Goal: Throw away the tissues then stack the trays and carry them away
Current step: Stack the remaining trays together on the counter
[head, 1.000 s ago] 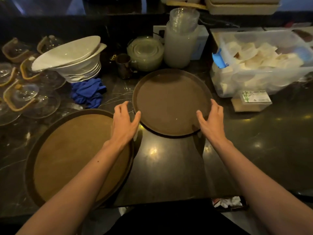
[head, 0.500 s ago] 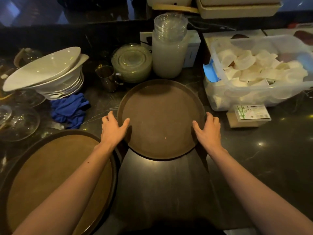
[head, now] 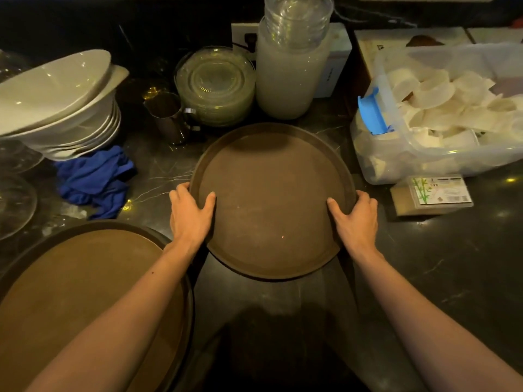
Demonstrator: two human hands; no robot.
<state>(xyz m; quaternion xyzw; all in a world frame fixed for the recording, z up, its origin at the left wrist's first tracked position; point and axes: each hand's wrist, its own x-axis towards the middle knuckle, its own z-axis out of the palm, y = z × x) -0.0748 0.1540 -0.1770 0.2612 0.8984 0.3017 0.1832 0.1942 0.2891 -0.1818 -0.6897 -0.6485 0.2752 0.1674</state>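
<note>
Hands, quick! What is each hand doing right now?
Left hand: closed on the left rim of the dark round tray.
Right hand: closed on the same tray's right rim.

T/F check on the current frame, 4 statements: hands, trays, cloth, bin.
1. Both hands, left hand and right hand, grip the rim of the small round tray. True.
2. The small tray is stacked on the large tray. False: they lie side by side.
3. The blue cloth lies on the small tray. False: it is on the counter, by the white bowls.
4. The clear plastic bin sits right of the small tray. True.
</note>
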